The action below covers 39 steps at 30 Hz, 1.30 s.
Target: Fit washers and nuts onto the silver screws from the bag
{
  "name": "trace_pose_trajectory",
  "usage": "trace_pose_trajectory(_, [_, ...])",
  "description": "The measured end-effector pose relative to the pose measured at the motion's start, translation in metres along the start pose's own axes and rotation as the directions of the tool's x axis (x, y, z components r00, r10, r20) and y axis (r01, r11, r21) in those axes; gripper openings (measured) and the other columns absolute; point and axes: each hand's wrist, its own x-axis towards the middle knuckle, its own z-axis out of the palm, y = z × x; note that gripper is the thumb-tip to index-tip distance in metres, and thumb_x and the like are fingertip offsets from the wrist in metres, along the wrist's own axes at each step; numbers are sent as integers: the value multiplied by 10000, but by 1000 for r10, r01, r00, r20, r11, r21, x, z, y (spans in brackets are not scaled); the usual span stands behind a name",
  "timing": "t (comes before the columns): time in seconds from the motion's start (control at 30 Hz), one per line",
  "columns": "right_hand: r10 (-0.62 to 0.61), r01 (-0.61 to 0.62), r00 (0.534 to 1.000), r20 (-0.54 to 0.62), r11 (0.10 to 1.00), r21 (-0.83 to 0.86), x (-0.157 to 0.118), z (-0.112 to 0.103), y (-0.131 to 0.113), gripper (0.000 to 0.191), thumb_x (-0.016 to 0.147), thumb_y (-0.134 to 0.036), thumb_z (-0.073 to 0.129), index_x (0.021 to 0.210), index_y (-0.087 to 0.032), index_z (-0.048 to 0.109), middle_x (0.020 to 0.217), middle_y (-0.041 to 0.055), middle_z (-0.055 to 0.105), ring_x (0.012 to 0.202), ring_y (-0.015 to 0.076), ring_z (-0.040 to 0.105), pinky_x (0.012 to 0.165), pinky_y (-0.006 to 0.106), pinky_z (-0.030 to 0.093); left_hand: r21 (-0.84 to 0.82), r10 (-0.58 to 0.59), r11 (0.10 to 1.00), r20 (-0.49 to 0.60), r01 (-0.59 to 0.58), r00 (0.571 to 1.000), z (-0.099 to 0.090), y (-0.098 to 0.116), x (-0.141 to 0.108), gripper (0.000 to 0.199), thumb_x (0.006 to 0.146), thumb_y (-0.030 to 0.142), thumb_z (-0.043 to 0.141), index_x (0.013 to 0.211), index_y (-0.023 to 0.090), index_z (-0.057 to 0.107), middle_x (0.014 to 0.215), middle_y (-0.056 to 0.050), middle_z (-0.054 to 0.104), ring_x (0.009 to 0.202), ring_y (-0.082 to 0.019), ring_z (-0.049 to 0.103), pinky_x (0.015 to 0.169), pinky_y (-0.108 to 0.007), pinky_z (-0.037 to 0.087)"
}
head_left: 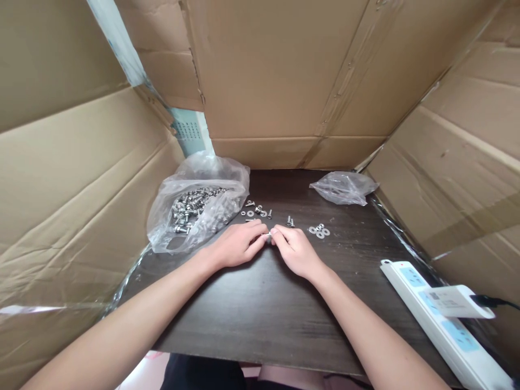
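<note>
My left hand point(239, 242) and my right hand point(297, 250) meet over the middle of the dark table. Between their fingertips is a small metal bolt point(268, 236), with what looks like a washer on it; the fingers cover most of it. Both hands are closed in a pinch, one from each side. Just beyond them lie a loose washer point(250, 214), a nut point(243, 213) and a bolt point(270, 214). Right of these, two bolts point(289, 221) stand close together. Several flat washers point(320, 234) lie further right, with nuts point(319, 227) among them.
A clear plastic bag point(162, 216) full of bolts sits open at the back left. Another clear bag point(343, 188) lies at the back right. A white power strip point(430, 319) with a plugged-in adapter point(457, 301) runs along the right. Cardboard walls point(284, 70) surround the table point(252, 314).
</note>
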Motion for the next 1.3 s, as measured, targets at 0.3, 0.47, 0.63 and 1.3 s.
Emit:
trace_pose_trajectory(0.3, [-6,7,1000,-4,996,88,-3,-5,-3,196,974,-304,429,806,-212,474,714,-15,533,687,155,491,685,289,361,1,-16,1000,-8,16,1000,1,-1,0,268,1067,353,410,952,186,586,922,-34,600,828,-175,584,751,-304,420])
trace_pose_trajectory(0.47, [5,-6,1000,20,999,37,-2,-3,-3,221,958,-329,487,775,-205,495,681,-21,532,639,141,472,644,278,353,-17,-38,999,-17,37,999,1,0,0,264,1062,353,426,945,182,589,916,-36,622,799,-172,580,723,-299,408])
trace_pose_trajectory(0.63, [-1,2,1000,-15,1000,27,-1,-1,-1,256,950,-340,495,739,-195,511,637,-26,503,605,127,445,611,266,339,-52,-38,998,-18,37,999,1,0,1,242,1051,340,448,976,180,613,908,-35,642,807,-169,591,741,-291,419])
trace_pose_trajectory(1.3, [11,-8,995,-100,1000,29,-1,0,1,230,907,-337,484,730,-196,526,595,-27,489,563,122,440,564,255,341,-75,-60,995,-4,59,998,2,-1,1,253,1025,346,472,1003,177,659,860,-26,637,761,-156,569,711,-287,405])
